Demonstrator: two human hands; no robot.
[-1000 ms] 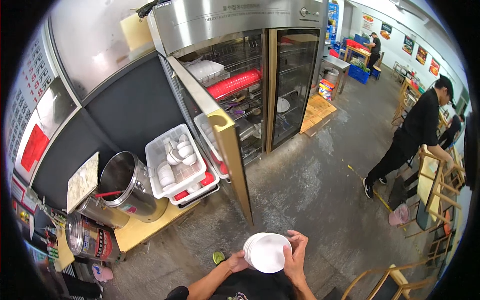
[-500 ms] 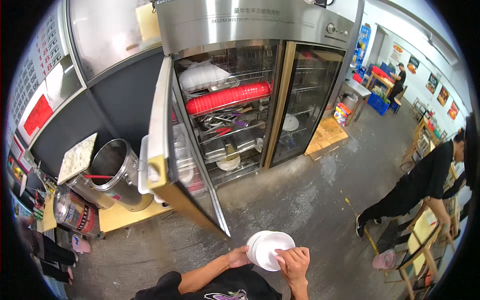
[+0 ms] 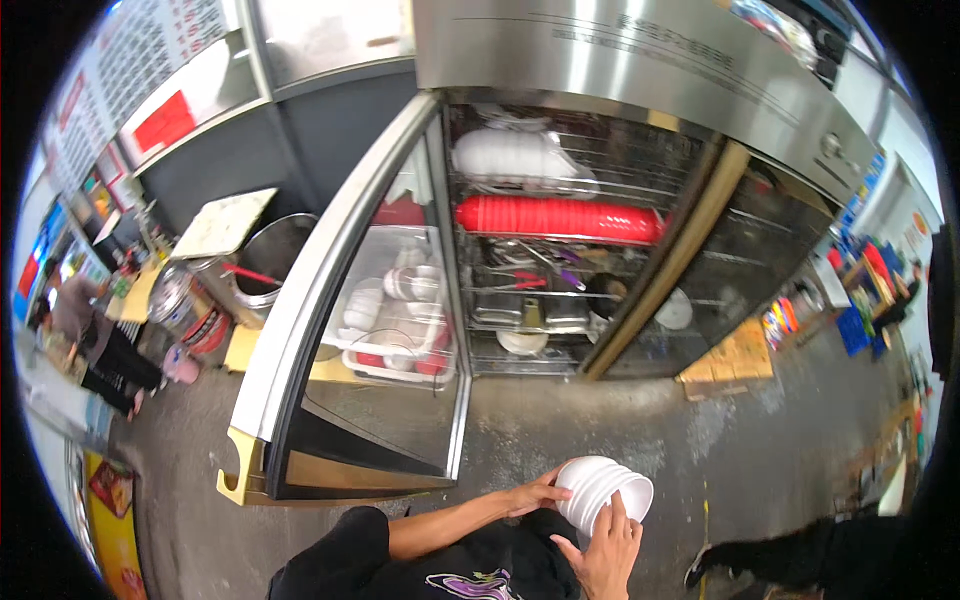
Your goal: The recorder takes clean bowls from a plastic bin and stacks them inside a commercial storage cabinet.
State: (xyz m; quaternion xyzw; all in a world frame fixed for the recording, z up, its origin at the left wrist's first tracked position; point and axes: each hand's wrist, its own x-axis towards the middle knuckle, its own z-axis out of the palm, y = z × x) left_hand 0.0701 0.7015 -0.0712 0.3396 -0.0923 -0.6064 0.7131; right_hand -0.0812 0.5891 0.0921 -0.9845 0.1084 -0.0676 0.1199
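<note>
A nested stack of white bowls (image 3: 592, 478) is between my hands, tipped so its open end faces right. My left hand (image 3: 537, 493) grips the back end of the stack, fingers wrapped against the outer bowl. On the near side, my right hand (image 3: 608, 550) lays its fingers over the rims, thumb beneath. Ahead stands a steel dish cabinet (image 3: 620, 70) with its left glass door (image 3: 330, 340) swung open. Its shelves hold white dishes (image 3: 520, 158), a long row of red bowls (image 3: 560, 218), loose utensils (image 3: 535, 270) and a white bowl (image 3: 523, 343) at the bottom.
Behind the open door, a clear plastic tub (image 3: 385, 290) of white bowls sits on a low wooden board. Beside it are a tall steel pot (image 3: 275, 250) and a lidded metal drum (image 3: 188, 305). People stand at far left; a dark-clothed leg (image 3: 770, 555) shows at right.
My view has swung left, so the cabinet sits further right and more of the open door shows. The bowls have been tilted from facing up to facing right; both hands stay on them.
</note>
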